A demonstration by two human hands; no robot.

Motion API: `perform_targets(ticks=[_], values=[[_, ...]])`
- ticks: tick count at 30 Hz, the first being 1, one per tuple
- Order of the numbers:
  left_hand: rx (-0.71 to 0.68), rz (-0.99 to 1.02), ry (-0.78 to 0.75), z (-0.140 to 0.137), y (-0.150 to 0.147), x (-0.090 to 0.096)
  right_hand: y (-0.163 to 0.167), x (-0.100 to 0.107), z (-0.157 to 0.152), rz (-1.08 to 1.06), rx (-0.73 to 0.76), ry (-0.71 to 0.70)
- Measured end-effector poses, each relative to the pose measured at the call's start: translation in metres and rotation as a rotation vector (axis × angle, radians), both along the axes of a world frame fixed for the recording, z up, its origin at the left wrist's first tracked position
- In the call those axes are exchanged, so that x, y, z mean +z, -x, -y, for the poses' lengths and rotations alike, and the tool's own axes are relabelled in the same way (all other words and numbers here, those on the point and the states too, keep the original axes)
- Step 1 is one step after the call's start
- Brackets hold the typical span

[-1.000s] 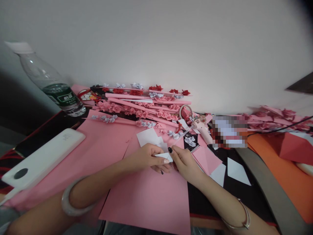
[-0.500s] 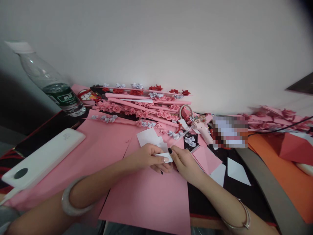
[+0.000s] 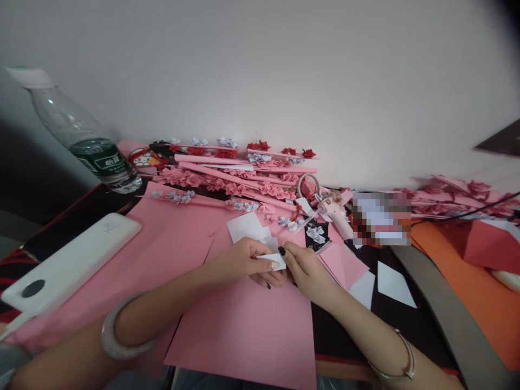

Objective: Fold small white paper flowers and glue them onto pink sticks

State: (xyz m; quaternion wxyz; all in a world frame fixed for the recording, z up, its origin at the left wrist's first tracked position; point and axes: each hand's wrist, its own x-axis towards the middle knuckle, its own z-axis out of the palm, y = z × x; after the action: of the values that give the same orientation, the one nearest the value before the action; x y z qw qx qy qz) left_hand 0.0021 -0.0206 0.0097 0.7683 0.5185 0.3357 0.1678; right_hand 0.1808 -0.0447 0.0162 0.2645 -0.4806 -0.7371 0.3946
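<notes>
Between my hands is a small piece of folded white paper (image 3: 268, 260), held above a large pink sheet (image 3: 252, 330). My left hand (image 3: 247, 261) pinches it, thumb on top and fingers curled beneath. At its right end, my right hand (image 3: 305, 266) is closed with thumb and forefinger together on the paper's tip. Just behind my left hand lie loose white paper squares (image 3: 245, 225). A stack of pink paper squares (image 3: 344, 262) rests to the right of my right hand.
Paper flowers on pink stems (image 3: 227, 184) pile up along the wall. A pink glue gun (image 3: 336, 212) and a tape roll (image 3: 307, 185) lie beyond my hands. On the left are a water bottle (image 3: 103, 157) and a white power bank (image 3: 77, 260). Orange paper (image 3: 459, 281) covers the right side.
Almost nothing differs. Both hands keep their grip on the white paper in the same place, and the things on the table have not moved.
</notes>
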Motion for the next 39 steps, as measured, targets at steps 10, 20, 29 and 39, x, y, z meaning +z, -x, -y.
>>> perform_targets(ticks=[10,20,29,39], values=[[0.038,0.028,-0.078,-0.001,0.001,0.002,0.000,0.000,0.002,-0.033,0.043,0.048],[0.020,0.022,-0.145,0.000,0.000,0.001,0.001,-0.002,0.005,-0.009,0.048,-0.085],[-0.019,0.077,-0.161,0.003,0.000,0.004,0.002,-0.003,0.008,-0.006,0.142,-0.163],[0.012,0.108,-0.163,0.001,0.001,0.004,0.000,-0.009,0.009,-0.089,0.027,-0.165]])
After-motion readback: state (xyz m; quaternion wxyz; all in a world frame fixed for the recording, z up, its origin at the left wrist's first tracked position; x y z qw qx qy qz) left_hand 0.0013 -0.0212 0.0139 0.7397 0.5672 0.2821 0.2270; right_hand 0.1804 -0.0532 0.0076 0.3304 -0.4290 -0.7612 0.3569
